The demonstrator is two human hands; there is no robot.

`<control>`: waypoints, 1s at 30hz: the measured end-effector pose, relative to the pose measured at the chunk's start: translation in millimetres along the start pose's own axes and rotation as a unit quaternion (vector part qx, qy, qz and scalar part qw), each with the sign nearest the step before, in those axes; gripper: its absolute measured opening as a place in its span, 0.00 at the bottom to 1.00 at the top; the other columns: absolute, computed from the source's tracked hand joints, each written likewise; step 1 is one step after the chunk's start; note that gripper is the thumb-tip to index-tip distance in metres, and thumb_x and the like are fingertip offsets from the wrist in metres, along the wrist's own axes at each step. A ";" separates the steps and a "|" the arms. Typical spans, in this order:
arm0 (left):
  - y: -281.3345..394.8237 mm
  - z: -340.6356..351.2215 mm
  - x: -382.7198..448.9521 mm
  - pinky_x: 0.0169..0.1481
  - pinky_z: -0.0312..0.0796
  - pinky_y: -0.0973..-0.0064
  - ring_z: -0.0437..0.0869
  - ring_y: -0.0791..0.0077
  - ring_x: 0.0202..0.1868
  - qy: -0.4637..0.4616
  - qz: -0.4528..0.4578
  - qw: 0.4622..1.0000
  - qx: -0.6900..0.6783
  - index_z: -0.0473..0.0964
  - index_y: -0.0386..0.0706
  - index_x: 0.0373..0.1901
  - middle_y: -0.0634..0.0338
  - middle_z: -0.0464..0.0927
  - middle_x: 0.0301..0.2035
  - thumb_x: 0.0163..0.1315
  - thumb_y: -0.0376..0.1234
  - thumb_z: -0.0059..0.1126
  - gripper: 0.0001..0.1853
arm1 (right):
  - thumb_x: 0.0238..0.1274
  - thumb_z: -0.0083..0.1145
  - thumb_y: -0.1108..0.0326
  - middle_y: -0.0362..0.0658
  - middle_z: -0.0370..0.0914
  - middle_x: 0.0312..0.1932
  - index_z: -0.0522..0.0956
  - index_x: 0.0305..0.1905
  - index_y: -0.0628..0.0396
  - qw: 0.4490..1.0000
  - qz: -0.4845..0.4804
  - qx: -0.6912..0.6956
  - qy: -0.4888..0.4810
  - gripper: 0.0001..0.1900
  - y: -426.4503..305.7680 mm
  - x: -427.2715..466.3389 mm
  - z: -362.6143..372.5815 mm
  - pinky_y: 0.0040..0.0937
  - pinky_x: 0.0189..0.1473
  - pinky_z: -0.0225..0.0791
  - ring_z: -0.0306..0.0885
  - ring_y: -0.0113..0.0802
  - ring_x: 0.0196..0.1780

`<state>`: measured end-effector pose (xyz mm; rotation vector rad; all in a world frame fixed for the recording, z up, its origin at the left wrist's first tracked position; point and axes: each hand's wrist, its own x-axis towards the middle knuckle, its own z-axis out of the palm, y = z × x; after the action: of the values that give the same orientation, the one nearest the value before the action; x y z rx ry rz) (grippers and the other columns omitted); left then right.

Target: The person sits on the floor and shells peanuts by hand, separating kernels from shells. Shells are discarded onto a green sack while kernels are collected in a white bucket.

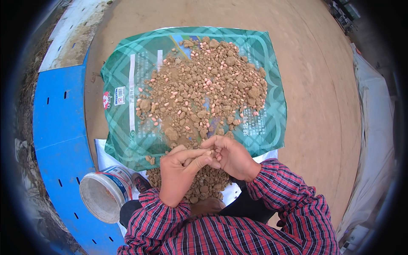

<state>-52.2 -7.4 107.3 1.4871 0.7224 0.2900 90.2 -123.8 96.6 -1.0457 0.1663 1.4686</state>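
My left hand pinches a small pale piece, perhaps a peanut kernel or clod, between thumb and forefinger. Close beside it, my right hand is cupped around several pink peanut kernels. Both hands meet over the near edge of a green printed woven sack. Spread across the sack are brown soil clods mixed with pink peanut kernels. A second heap of clods lies below my hands, between the legs.
A white plastic bucket with a red cord stands tilted at my left, some pinkish bits inside. Blue slotted panels run along the left. White sheeting shows under the sack. Bare ground stretches to the right, towards pale plastic sheeting.
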 end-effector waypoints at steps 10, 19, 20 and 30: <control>-11.9 17.5 18.2 0.31 0.68 0.78 0.72 0.76 0.24 0.020 -0.341 0.804 -0.487 0.74 0.39 0.43 0.64 0.73 0.28 0.78 0.47 0.36 0.22 | 0.77 0.39 0.61 0.42 0.74 0.35 0.77 0.40 0.61 0.949 -0.222 -0.215 -0.065 0.17 4.6 -3.8 44.0 0.29 0.46 0.64 0.71 0.31 0.40; -2.1 -92.1 -4.6 0.18 0.48 0.83 0.55 0.83 0.19 0.090 -0.163 0.823 -0.537 0.59 0.50 0.22 0.68 0.58 0.21 0.76 0.53 0.36 0.24 | 0.72 0.49 0.63 0.44 0.78 0.37 0.80 0.48 0.62 0.779 -0.407 -0.464 0.110 0.14 -92.1 131.7 1.4 0.32 0.45 0.70 0.75 0.29 0.41; -3.6 -119.8 -13.6 0.18 0.47 0.83 0.54 0.83 0.18 0.167 -0.105 0.873 -0.446 0.58 0.50 0.22 0.68 0.57 0.21 0.76 0.53 0.37 0.25 | 0.69 0.51 0.65 0.48 0.80 0.38 0.80 0.47 0.63 0.713 -0.415 -0.526 0.207 0.13 -117.5 163.5 -8.6 0.36 0.46 0.71 0.78 0.36 0.42; -178.1 -309.3 -154.9 0.18 0.56 0.81 0.65 0.84 0.17 0.508 -0.327 0.786 0.135 0.70 0.43 0.25 0.67 0.68 0.19 0.75 0.50 0.44 0.24 | 0.61 0.57 0.67 0.57 0.76 0.40 0.82 0.45 0.57 0.320 -0.350 -0.826 0.304 0.11 -201.1 267.8 -56.5 0.50 0.49 0.71 0.75 0.54 0.47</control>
<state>-399.6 130.1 -1.1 1.1555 2.1698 0.4582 336.5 78.3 -20.8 -2.7088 -1.4713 -0.2794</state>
